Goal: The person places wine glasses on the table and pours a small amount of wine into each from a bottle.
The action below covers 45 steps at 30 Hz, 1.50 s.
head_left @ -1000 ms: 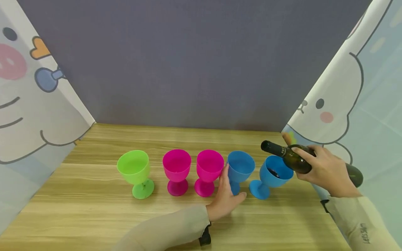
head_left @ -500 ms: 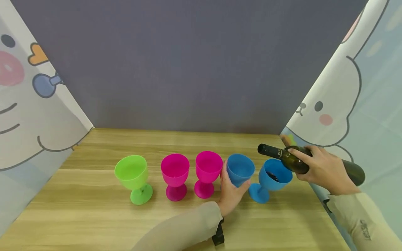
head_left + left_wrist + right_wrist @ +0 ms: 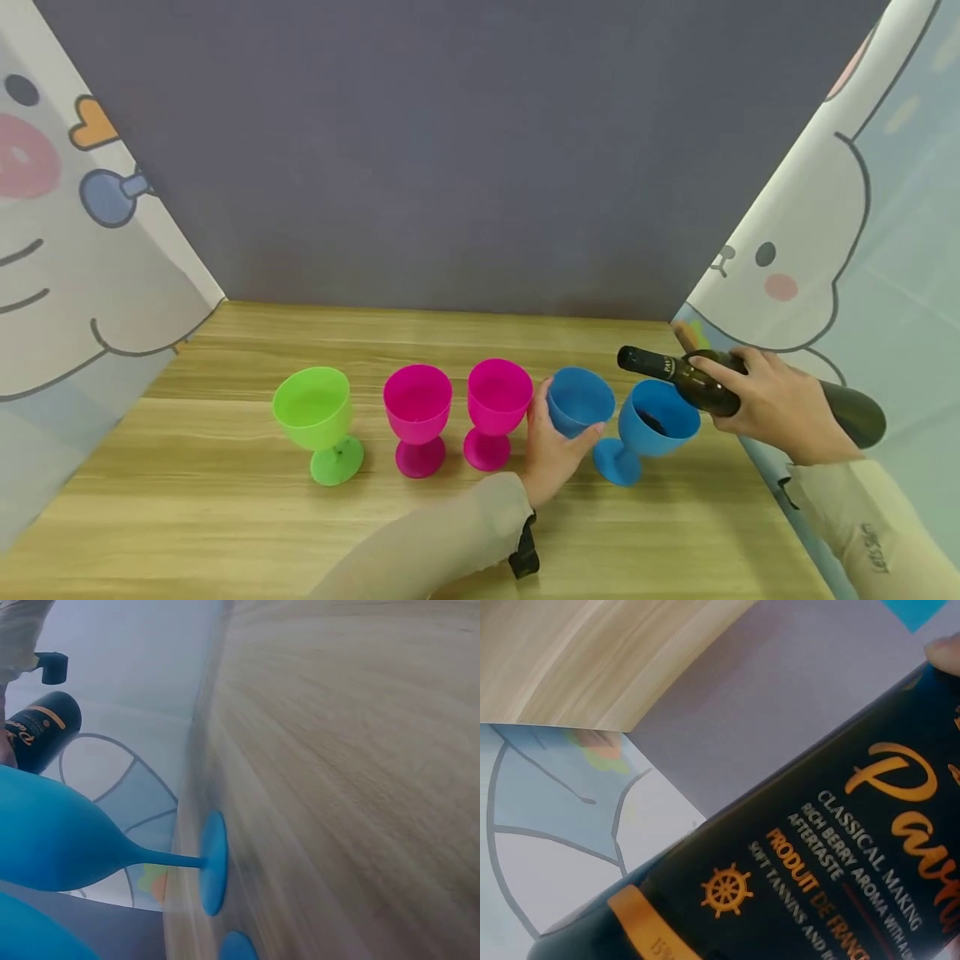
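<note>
In the head view my left hand (image 3: 555, 458) holds a blue plastic goblet (image 3: 580, 400) low on its bowl, fingers on the left side and thumb on the right. My right hand (image 3: 783, 408) grips a dark wine bottle (image 3: 701, 390), nearly level, its neck pointing left. Under the bottle stands a second blue goblet (image 3: 636, 429) with something dark in its bowl. The bottle's mouth lies above and left of that goblet's rim. The bottle's label (image 3: 802, 870) fills much of the right wrist view. A blue goblet (image 3: 60, 832) shows side-on in the left wrist view.
Two magenta goblets (image 3: 417, 408) (image 3: 498, 400) stand left of my left hand, the nearer one almost touching its fingers. A green goblet (image 3: 315, 412) is farthest left. A grey panel (image 3: 450, 167) backs the wooden table (image 3: 225, 517); printed cloths (image 3: 892, 275) flank it.
My left hand has gone from beside the blue goblet to holding it, and the goblet has shifted slightly right. The bottle and my right hand have hardly moved.
</note>
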{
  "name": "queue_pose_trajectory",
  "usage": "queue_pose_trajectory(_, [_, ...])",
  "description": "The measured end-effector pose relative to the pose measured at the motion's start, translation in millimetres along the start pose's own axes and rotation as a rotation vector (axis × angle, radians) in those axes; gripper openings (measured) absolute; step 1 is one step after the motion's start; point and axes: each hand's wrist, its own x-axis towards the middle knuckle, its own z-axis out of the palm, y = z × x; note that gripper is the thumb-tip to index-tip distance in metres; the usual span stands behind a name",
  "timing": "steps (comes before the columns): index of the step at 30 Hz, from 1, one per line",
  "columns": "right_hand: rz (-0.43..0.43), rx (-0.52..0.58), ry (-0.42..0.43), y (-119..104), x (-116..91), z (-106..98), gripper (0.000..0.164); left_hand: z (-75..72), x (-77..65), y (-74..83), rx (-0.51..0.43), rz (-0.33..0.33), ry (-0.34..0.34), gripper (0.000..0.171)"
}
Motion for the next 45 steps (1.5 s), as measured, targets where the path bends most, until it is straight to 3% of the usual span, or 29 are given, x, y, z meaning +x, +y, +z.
queue_pose_trajectory(12, [-0.038,-0.012,-0.028,3.8,2.4,1.9,0.062,-2.6,3.3,2.4,0.001,-0.004,-0.077,0.089])
queue_pose_trajectory(25, [-0.047,-0.006,-0.044,5.0,5.6,-1.3,0.061,-2.7,4.7,4.3,0.027,-0.029,-0.086,0.088])
queue_pose_trajectory(33, [-0.055,0.004,-0.056,3.7,7.8,-1.9,0.060,-3.2,3.2,3.2,-0.008,-0.037,-0.085,0.096])
queue_pose_trajectory(45, [-0.106,0.002,-0.074,5.5,10.3,-3.8,0.052,-5.9,4.6,3.5,0.010,-0.042,-0.088,0.086])
